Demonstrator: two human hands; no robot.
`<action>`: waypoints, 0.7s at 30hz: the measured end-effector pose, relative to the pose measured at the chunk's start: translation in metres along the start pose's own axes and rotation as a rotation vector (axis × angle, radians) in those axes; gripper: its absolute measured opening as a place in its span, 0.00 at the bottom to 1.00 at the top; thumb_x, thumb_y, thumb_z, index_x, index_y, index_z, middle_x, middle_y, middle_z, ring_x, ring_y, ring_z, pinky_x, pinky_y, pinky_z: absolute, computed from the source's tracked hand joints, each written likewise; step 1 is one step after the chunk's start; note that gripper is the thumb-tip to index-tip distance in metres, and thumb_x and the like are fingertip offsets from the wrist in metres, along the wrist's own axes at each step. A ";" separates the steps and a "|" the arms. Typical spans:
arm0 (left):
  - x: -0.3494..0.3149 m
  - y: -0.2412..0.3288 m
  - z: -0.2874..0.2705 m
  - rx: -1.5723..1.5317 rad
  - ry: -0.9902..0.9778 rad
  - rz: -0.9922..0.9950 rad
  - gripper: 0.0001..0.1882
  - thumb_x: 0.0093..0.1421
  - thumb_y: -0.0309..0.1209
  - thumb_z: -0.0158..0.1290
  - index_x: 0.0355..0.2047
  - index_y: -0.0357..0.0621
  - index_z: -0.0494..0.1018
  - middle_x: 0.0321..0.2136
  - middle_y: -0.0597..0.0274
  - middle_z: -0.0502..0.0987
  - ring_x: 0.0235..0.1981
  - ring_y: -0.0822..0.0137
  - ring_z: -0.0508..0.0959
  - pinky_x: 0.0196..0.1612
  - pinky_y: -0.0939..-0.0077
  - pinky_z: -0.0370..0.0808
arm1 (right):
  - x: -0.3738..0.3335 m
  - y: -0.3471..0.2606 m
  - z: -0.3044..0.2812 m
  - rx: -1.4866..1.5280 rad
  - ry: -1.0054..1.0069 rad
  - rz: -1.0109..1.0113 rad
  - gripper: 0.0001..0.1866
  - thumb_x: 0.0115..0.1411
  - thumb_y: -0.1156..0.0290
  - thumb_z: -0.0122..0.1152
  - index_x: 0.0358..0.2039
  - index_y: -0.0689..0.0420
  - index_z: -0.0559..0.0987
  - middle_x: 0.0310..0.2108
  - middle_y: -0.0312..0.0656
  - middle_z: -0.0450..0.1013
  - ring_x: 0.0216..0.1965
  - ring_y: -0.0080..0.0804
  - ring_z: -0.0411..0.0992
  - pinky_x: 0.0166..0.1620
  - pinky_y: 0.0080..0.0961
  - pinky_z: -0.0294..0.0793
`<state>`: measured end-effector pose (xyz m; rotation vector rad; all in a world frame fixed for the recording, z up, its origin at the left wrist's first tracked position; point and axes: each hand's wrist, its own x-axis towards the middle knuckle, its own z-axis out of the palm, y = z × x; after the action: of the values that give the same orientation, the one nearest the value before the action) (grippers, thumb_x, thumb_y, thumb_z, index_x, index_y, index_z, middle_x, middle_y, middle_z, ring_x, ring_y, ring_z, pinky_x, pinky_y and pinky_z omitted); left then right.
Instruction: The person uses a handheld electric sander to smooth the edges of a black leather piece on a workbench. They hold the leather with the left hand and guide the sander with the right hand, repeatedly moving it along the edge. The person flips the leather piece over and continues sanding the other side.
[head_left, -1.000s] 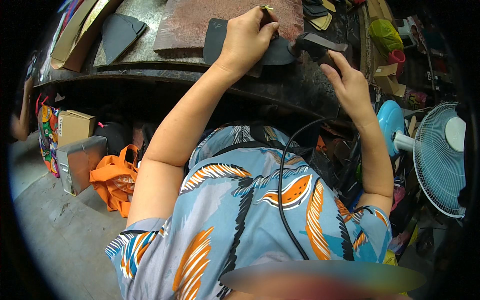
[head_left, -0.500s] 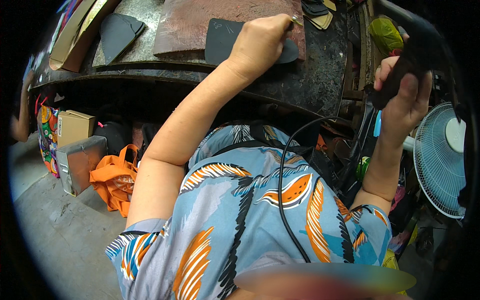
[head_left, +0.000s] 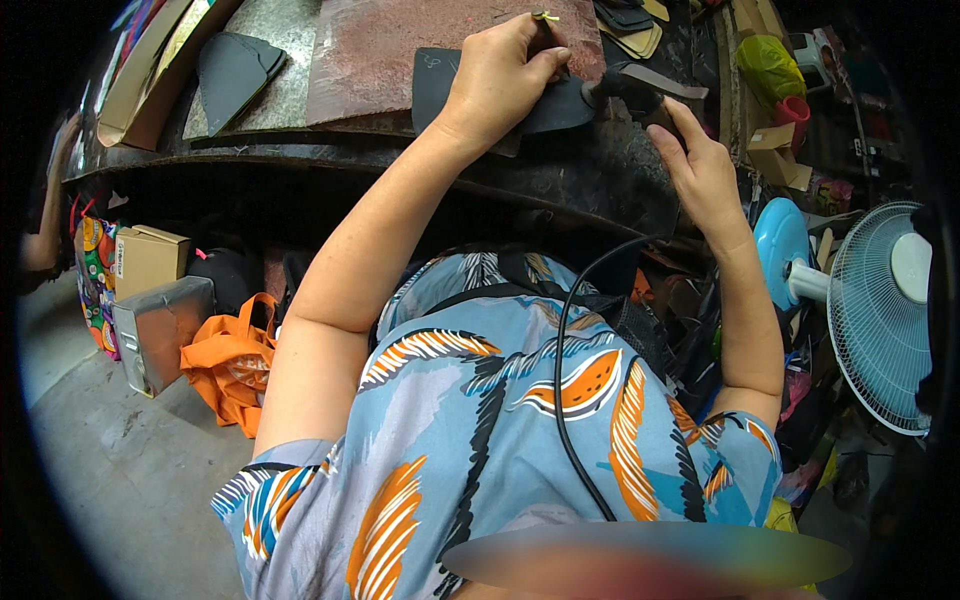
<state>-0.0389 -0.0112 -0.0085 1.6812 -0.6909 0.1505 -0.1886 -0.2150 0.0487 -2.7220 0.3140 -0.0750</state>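
A dark, sole-shaped sheet (head_left: 435,88) lies on the reddish-brown board (head_left: 390,60), its rounded end reaching past the board's right edge. My left hand (head_left: 495,80) rests over that sheet, closed on a short dark punch-like rod (head_left: 541,36) with a pale yellow top end. To the right, my right hand (head_left: 700,165) grips a dark hammer-like tool (head_left: 630,92). The tool's thick end appears beside the sheet's rounded end; whether they touch I cannot tell. A curved grey strip (head_left: 665,80) shows just behind this tool, and whether it belongs to the tool is unclear.
Dark cut sheets (head_left: 235,75) sit on a metal plate at the left, near a long cardboard box (head_left: 165,75). More cut pieces (head_left: 630,35) lie at the far right of the worktable. A fan (head_left: 880,310) stands close to my right arm. A black cable (head_left: 562,370) crosses my shirt.
My right hand has come down and left with the dark tool, from raised at the right to beside the sheet. My left hand has shifted slightly left, and the rod stands higher above the fist.
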 end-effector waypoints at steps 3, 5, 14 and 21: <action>0.001 0.001 0.002 -0.018 -0.028 -0.031 0.07 0.56 0.27 0.59 0.33 0.36 0.77 0.27 0.50 0.81 0.30 0.58 0.83 0.34 0.70 0.78 | 0.001 0.004 0.005 -0.001 -0.004 -0.002 0.27 0.65 0.46 0.50 0.56 0.49 0.72 0.35 0.52 0.78 0.40 0.54 0.77 0.41 0.41 0.74; 0.001 0.000 0.003 -0.005 -0.017 -0.023 0.07 0.56 0.28 0.60 0.33 0.36 0.77 0.27 0.50 0.81 0.30 0.57 0.83 0.35 0.70 0.78 | 0.001 -0.001 0.001 0.002 -0.014 0.011 0.26 0.64 0.47 0.51 0.56 0.50 0.72 0.34 0.53 0.78 0.40 0.54 0.77 0.41 0.39 0.74; 0.000 0.006 0.014 0.307 -0.024 0.325 0.06 0.57 0.24 0.56 0.35 0.40 0.73 0.29 0.51 0.79 0.34 0.50 0.81 0.36 0.64 0.78 | -0.006 -0.066 -0.062 0.728 0.498 -0.557 0.19 0.69 0.62 0.51 0.56 0.57 0.70 0.24 0.34 0.71 0.20 0.16 0.66 0.23 0.15 0.65; 0.002 0.006 0.015 0.301 -0.031 0.377 0.05 0.58 0.24 0.56 0.35 0.40 0.73 0.27 0.49 0.78 0.32 0.51 0.80 0.34 0.65 0.77 | 0.000 -0.018 -0.021 0.267 0.154 -0.004 0.23 0.68 0.56 0.52 0.54 0.59 0.71 0.23 0.36 0.71 0.19 0.18 0.67 0.23 0.16 0.65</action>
<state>-0.0444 -0.0265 -0.0065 1.8242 -1.0456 0.5178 -0.1873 -0.2071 0.0749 -2.4563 0.3172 -0.3073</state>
